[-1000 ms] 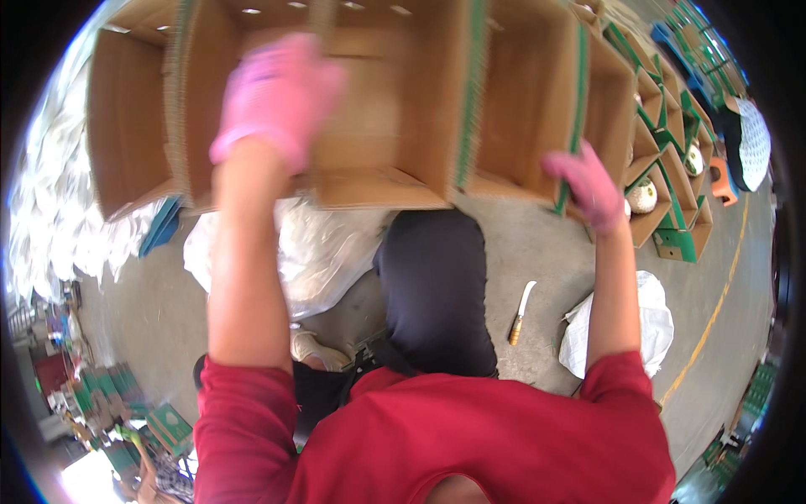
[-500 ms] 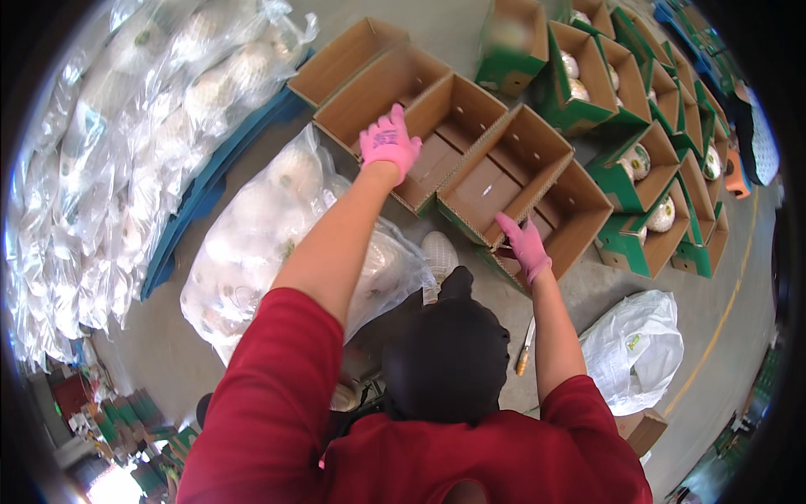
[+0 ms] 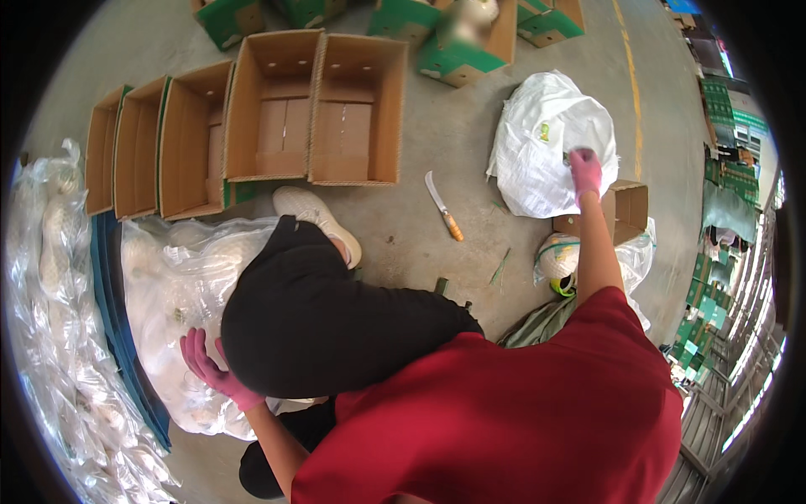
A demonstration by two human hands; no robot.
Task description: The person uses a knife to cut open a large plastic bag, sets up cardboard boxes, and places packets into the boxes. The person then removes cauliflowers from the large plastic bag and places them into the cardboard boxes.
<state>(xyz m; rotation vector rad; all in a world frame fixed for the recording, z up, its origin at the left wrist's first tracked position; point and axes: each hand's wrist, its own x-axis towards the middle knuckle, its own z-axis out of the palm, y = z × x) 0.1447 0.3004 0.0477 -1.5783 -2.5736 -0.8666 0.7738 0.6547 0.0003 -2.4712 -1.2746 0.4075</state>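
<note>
My left hand (image 3: pixel 217 370), in a pink glove, has its fingers spread beside my bent knee. It is over the clear plastic bag (image 3: pixel 180 286) of pale, round, netted fruit and holds nothing. Out to the right, my right hand (image 3: pixel 586 172), also gloved in pink, is at the white woven sack (image 3: pixel 537 126). Its fingers are curled down at the sack's opening, beside a small dark patch; what they grip cannot be made out. A knife (image 3: pixel 445 208) with a curved blade and a yellowish handle lies on the floor between the boxes and the sack.
Several open cardboard boxes (image 3: pixel 357 172) stand in a row ahead on the left. Green boxes (image 3: pixel 462 63) are beyond, one with a pale fruit. A blue pallet (image 3: pixel 126 328) edges the bagged fruit at left. A small brown carton (image 3: pixel 630 210) sits behind my right forearm.
My view has turned right. Both hands have left the cardboard boxes: the right has moved over to the white sack, the left back beside my knee with its fingers spread.
</note>
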